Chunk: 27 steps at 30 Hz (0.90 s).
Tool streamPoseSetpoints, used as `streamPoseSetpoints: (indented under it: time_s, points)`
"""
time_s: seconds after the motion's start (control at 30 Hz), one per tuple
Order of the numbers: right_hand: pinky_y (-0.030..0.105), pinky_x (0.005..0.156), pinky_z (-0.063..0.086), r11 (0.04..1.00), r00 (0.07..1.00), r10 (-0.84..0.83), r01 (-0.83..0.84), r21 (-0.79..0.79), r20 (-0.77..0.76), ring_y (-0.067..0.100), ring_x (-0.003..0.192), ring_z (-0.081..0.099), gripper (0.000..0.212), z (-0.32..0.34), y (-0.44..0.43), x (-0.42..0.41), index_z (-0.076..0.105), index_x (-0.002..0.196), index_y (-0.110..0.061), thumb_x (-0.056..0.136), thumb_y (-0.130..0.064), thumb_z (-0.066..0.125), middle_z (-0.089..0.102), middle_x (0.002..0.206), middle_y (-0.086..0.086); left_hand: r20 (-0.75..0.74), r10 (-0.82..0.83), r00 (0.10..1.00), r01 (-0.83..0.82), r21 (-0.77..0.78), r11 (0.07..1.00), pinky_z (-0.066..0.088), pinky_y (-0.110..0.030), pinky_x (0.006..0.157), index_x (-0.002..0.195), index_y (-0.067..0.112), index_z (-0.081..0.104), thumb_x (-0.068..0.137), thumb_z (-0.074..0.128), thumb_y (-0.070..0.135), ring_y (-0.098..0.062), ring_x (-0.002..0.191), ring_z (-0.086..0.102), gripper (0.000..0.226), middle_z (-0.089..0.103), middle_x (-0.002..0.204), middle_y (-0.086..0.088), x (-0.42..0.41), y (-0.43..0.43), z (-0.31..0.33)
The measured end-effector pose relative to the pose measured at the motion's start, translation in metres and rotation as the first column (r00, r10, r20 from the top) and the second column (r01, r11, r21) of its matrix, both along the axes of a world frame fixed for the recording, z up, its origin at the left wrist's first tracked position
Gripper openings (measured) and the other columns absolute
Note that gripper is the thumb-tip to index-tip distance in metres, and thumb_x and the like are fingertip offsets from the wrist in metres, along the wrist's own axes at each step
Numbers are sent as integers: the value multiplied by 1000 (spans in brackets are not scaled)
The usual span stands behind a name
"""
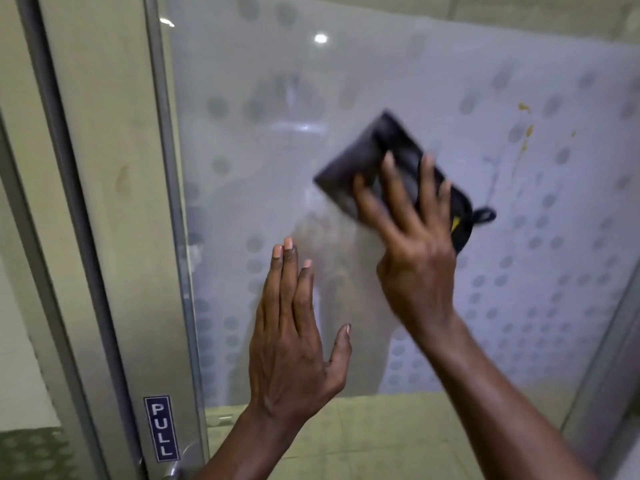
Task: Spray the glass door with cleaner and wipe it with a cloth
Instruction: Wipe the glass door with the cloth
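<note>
Dark, soft cloth (377,161) under my right hand (412,251), folded into a flat pad and pressed against the glass door (433,81). It looks light and limp, so I judge it will bunch or slide out unless I keep my palm and spread fingers flat over it, which is how I have it now: fingers fanned wide across the lower half, the upper corner sticking out past my fingertips toward the upper left. A small hanging loop (485,215) pokes out at the right edge; not a place to grip for wiping. The pad is blurred, so I cannot tell how damp it is.

My left hand (291,337) is open and empty, fingers together, flat toward the glass just below and to the left of the cloth, apart from it. The glass is frosted with rows of grey dots, hard and slick I reckon. Yellowish smears (526,133) sit up to the right of the cloth, untouched. Far left, the metal frame (114,202) carries a PULL label (161,428).
</note>
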State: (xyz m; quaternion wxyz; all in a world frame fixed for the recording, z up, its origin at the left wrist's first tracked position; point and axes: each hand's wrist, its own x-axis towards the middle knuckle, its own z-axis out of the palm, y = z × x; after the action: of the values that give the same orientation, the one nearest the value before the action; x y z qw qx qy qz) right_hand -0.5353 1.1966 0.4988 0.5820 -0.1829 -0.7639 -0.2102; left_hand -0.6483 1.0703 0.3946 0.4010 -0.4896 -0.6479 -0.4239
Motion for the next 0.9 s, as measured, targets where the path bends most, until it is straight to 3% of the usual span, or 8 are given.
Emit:
streamPoseSetpoints:
  time_s: [0.1, 0.2, 0.37, 0.5, 0.63, 0.73, 0.8, 0.9]
  points:
    - [67, 130, 21, 999, 997, 35, -34, 7, -74, 51, 162, 21, 90, 78, 17, 2, 53, 159, -28, 81, 17, 47, 38, 173, 7, 20, 43, 999, -44, 13, 999, 33, -49, 135, 164, -7, 38, 91, 80, 40, -41, 171, 19, 96, 23, 181, -25, 7, 4, 2]
    - [68, 131, 16, 998, 994, 57, -58, -16, -92, 51, 163, 17, 90, 101, 11, -5, 51, 160, -27, 81, 16, 47, 35, 175, 7, 47, 41, 998, -43, 46, 998, 27, -47, 138, 163, -9, 38, 90, 82, 39, -42, 171, 19, 97, 23, 180, -27, 13, 7, 3]
    - [71, 128, 16, 994, 992, 86, -91, 57, 89, 56, 162, 13, 89, 21, -12, -18, 46, 163, -20, 82, 18, 54, 31, 175, 15, 92, 73, 993, -85, 135, 987, 19, -43, 139, 160, -12, 39, 87, 87, 35, -44, 171, 19, 99, 23, 179, -31, 4, -5, 2]
    - [73, 127, 19, 998, 986, 34, -43, 52, 162, 54, 163, 13, 89, -23, -20, -15, 44, 163, -19, 83, 19, 46, 30, 176, 13, 107, 107, 989, -121, 132, 984, 28, -54, 137, 160, -12, 38, 87, 85, 33, -43, 171, 19, 98, 23, 179, -29, -23, -23, -4]
    - [70, 130, 15, 999, 1000, 29, -29, -14, -8, 56, 162, 14, 96, 45, -14, -25, 47, 162, -23, 72, 12, 45, 30, 176, 13, 68, 88, 994, -95, 101, 990, 35, -62, 132, 160, -10, 40, 88, 86, 35, -42, 170, 23, 97, 26, 179, -27, -39, -32, -9]
    - [68, 132, 10, 992, 986, 111, -118, -51, -127, 55, 162, 13, 99, 123, -15, -41, 47, 162, -28, 71, 10, 42, 31, 176, 9, 76, 87, 993, -95, 100, 991, 37, -58, 132, 160, -8, 44, 91, 83, 40, -39, 170, 25, 92, 29, 179, -22, -41, -36, -7]
    - [70, 131, 9, 994, 987, 99, -103, -28, -128, 56, 162, 11, 100, 141, -24, -53, 45, 164, -28, 72, 11, 40, 30, 177, 8, 69, 92, 993, -99, 100, 990, 38, -55, 132, 160, -6, 45, 91, 82, 42, -37, 170, 27, 91, 31, 179, -20, -43, -40, -6]
    - [71, 131, 10, 995, 997, 72, -70, 77, -32, 57, 162, 12, 95, 114, -36, -67, 42, 165, -25, 78, 13, 43, 29, 177, 11, 63, 87, 994, -94, 119, 988, 38, -54, 132, 159, -7, 45, 90, 85, 39, -37, 170, 27, 92, 32, 178, -22, -48, -44, -6]
